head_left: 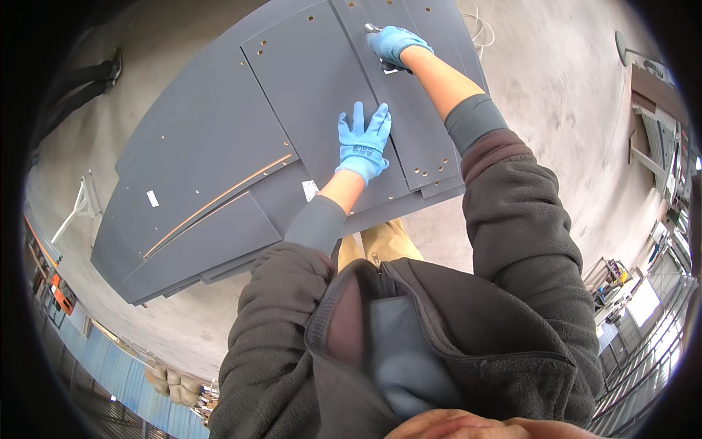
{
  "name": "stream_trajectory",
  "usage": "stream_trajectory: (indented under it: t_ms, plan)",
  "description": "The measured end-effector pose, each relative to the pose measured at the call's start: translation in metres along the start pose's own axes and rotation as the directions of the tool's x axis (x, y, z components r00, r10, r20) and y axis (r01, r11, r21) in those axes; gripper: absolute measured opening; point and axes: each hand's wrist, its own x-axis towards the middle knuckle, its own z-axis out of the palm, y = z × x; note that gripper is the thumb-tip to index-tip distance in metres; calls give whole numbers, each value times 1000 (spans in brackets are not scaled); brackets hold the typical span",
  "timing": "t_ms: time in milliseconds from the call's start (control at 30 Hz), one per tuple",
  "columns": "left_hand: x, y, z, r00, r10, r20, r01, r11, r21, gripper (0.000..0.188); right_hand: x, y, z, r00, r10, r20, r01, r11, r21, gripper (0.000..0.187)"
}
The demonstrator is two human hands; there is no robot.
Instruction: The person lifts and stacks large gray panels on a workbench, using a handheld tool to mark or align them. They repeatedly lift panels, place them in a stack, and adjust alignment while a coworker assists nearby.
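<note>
A large dark grey panel point(212, 110) with a curved outline lies in front of me, with seams and several small holes across it. My left hand point(362, 146), in a blue glove, rests flat on it beside a long seam, fingers spread and holding nothing. Farther off and to the right, my gloved right hand point(398, 47) is closed around a small tool with a rounded silver metal end point(372, 28); the rest of the tool is hidden by the fingers. Just under that hand shows a bit of a white patch point(390, 67).
Two white labels, one a small sticker point(152, 198), and a long brown-edged slot point(219, 203) mark the panel's left part. Another person's dark-clothed leg point(80, 77) is at far left. A white metal stand point(77, 207) and a coiled cable point(479, 31) are on the floor.
</note>
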Motion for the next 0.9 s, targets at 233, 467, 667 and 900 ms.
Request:
stream_trajectory:
  t_ms: [233, 467, 667, 900]
  plan:
    - [1, -3, -1, 1000, 6, 4, -6, 999, -35, 113, 30, -26, -12, 997, -11, -76, 19, 994, 105, 42]
    - [2, -5, -3, 1000, 6, 18, -5, 999, -53, 113, 20, -11, -27, 1000, -26, 12, 26, 1000, -11, 42]
    - [1, -4, -5, 1000, 4, 4, -4, 998, -70, 113, -7, 37, -32, 992, 102, 78, -94, 991, -94, 50]
    - [1, -4, -5, 1000, 1, 23, 1, 998, -70, 112, 38, -9, -51, 997, 15, -78, -22, 996, -88, 53]
